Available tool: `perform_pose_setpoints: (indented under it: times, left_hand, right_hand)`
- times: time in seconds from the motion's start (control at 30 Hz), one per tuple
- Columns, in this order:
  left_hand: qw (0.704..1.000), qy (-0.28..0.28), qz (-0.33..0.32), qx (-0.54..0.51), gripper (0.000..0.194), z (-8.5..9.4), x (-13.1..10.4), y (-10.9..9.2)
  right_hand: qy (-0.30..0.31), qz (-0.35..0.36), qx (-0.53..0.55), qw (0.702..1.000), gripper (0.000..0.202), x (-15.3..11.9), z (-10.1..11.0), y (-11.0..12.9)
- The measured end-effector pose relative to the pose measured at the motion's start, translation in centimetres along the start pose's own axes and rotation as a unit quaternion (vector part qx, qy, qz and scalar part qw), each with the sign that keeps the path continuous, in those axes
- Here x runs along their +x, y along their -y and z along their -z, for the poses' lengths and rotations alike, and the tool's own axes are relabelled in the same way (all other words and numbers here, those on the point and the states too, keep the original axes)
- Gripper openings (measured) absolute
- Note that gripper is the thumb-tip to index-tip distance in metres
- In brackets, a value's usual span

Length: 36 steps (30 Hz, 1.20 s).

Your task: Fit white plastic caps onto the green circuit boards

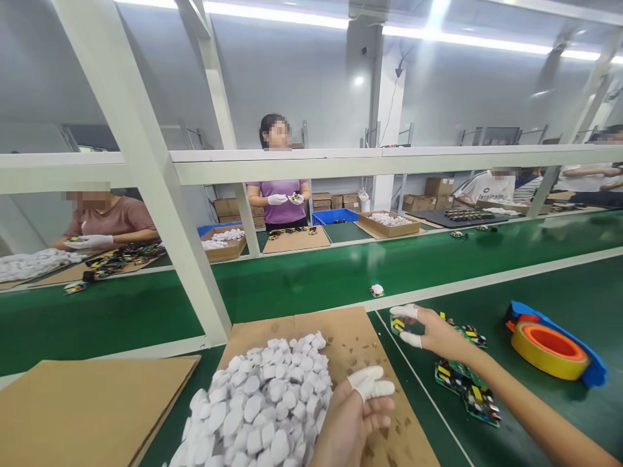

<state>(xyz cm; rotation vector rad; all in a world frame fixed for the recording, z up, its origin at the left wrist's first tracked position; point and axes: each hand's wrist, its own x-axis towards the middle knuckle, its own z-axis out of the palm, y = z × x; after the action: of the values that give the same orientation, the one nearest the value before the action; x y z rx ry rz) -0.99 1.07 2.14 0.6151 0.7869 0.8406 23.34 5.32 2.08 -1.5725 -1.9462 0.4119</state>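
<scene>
My right hand (428, 331), with white finger cots on thumb and finger, grips a small circuit board (400, 324) with a yellow part on it, just above the bench near the belt's edge. My left hand (353, 408) hovers over the cardboard sheet (384, 402), beside a heap of small white round pads (263, 395). Its cotted fingertips are pressed together; whatever may be between them is hidden. Under and beside my right forearm lie several more circuit boards (479, 399). One board topped with a white pad (376, 290) sits on the green conveyor belt (302, 279).
A blue tape dispenser with yellow tape (549, 350) stands at the right. Stacked cardboard sheets (92, 405) lie at the left, next to a white frame post (160, 168). Across the belt, co-workers handle boards near a box of white pads (392, 224) and a blue bin (335, 216).
</scene>
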Motion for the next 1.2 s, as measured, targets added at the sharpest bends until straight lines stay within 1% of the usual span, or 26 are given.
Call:
perform_pose_setpoints:
  times: [0.07,0.1,0.13,0.17,0.2,0.23,0.27,0.3,0.33,0.37,0.43,0.5,0.57,0.6,0.63,0.67,0.7,0.73,0.77,0.83,0.87,0.9,0.97,1.03,1.13,1.2]
  left_hand:
    - [1.0,-0.012,-0.01,0.008,0.035,-0.1,0.0,0.3]
    - [0.999,-0.024,-0.025,0.022,0.038,-0.2,0.0,0.5]
    - [0.997,-0.042,-0.052,0.049,0.042,-0.3,-0.1,0.7]
    - [0.989,-0.065,-0.094,0.092,0.046,-0.5,-0.2,0.9]
    - [0.974,-0.089,-0.15,0.145,0.049,-0.7,-0.4,1.1]
    - [0.951,-0.106,-0.212,0.2,0.05,-0.8,-0.6,1.2]
    - [0.924,-0.113,-0.268,0.247,0.05,-1.0,-0.9,1.2]
    - [0.902,-0.108,-0.308,0.282,0.048,-1.1,-1.1,1.2]
    - [0.889,-0.097,-0.329,0.304,0.044,-1.3,-1.3,1.0]
    - [0.885,-0.088,-0.333,0.315,0.04,-1.4,-1.5,0.7]
    - [0.886,-0.087,-0.319,0.326,0.035,-1.5,-1.7,0.2]
    - [0.883,-0.084,-0.318,0.336,0.034,-1.5,-1.8,0.0]
    - [0.881,-0.062,-0.322,0.34,0.035,-1.3,-1.6,0.4]
    - [0.886,-0.055,-0.316,0.335,0.035,-1.2,-1.4,0.8]
    - [0.898,-0.05,-0.297,0.321,0.035,-1.0,-1.2,1.3]
    - [0.917,-0.048,-0.266,0.293,0.037,-0.8,-1.0,1.9]
    - [0.943,-0.03,-0.222,0.247,0.04,-0.7,-0.7,2.4]
    - [0.966,0.007,-0.176,0.19,0.041,-0.6,-0.4,2.8]
    - [0.98,0.054,-0.138,0.134,0.042,-0.6,-0.2,3.0]
    - [0.984,0.139,-0.095,0.055,0.042,-0.7,0.1,3.0]
    - [0.982,0.163,-0.09,0.036,0.043,-0.8,0.2,2.8]
    - [0.981,0.171,-0.089,0.027,0.044,-0.9,0.1,2.4]
    - [0.983,0.16,-0.085,0.014,0.043,-1.0,0.0,1.8]
    - [0.987,0.144,-0.074,-0.004,0.041,-1.0,-0.2,1.3]
    - [0.99,0.125,-0.058,-0.021,0.039,-1.0,-0.4,1.1]
    - [0.991,0.12,-0.048,-0.029,0.04,-1.0,-0.3,1.2]
  right_hand:
    - [-0.007,0.026,0.062,0.998,0.045,-1.0,-1.1,2.8]
    - [-0.01,0.035,0.115,0.993,0.042,-1.5,-1.7,4.3]
    - [-0.01,0.023,0.237,0.971,0.038,-2.0,-2.2,5.7]
    - [-0.019,0.001,0.351,0.936,0.034,-2.4,-2.7,7.0]
    - [-0.027,-0.023,0.442,0.896,0.03,-2.8,-3.1,8.1]
    - [-0.028,-0.052,0.507,0.86,0.028,-3.0,-3.5,9.1]
    - [-0.027,-0.077,0.548,0.833,0.027,-3.2,-3.9,9.8]
    - [-0.019,-0.097,0.57,0.816,0.027,-3.3,-4.3,10.3]
    - [-0.006,-0.114,0.578,0.808,0.027,-3.4,-4.6,10.5]
    - [0.01,-0.124,0.577,0.807,0.029,-3.4,-4.9,10.5]
    - [0.041,-0.126,0.554,0.822,0.034,-3.3,-5.3,9.7]
    - [0.046,-0.109,0.52,0.846,0.043,-2.9,-5.7,8.4]
    - [0.037,-0.094,0.495,0.863,0.053,-2.0,-6.2,6.9]
    - [0.036,-0.09,0.486,0.869,0.057,-1.4,-6.5,6.4]
    - [0.039,-0.089,0.477,0.873,0.059,-0.6,-7.0,6.0]
    - [0.046,-0.085,0.467,0.879,0.058,0.3,-7.5,5.8]
    - [0.05,-0.079,0.452,0.887,0.056,1.3,-8.2,5.7]
    - [0.051,-0.07,0.435,0.896,0.051,2.2,-8.9,5.9]
    - [0.051,-0.06,0.417,0.905,0.047,3.1,-9.7,6.2]
    - [0.046,-0.042,0.388,0.92,0.041,4.7,-11.4,7.2]
    - [0.046,-0.036,0.376,0.925,0.038,5.3,-12.2,7.8]
    - [0.048,-0.029,0.365,0.929,0.035,5.8,-12.9,8.3]
    - [0.055,-0.017,0.349,0.935,0.029,6.5,-13.8,9.0]
    - [0.064,-0.006,0.337,0.939,0.024,6.8,-14.3,9.2]
    - [0.075,0.011,0.32,0.944,0.018,7.0,-14.4,8.8]
    - [0.085,0.026,0.307,0.947,0.019,7.1,-14.2,8.4]
